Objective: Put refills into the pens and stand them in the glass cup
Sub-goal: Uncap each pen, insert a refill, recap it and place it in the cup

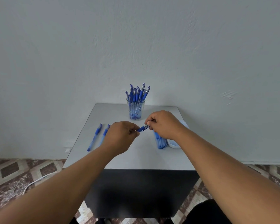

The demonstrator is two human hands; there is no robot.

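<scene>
Both hands hold one blue pen above the middle of the small grey table. My left hand pinches its left end. My right hand grips its right end with curled fingers. A glass cup stands at the back of the table, with several blue pens upright in it. Two blue pens lie side by side on the table's left part, the nearer one partly hidden by my left hand. A bundle of blue refills lies under my right wrist.
A pale blue plastic tray sits at the table's right edge, mostly hidden by my right forearm. A white wall rises directly behind the table. A white cable runs over the patterned tile floor at the left.
</scene>
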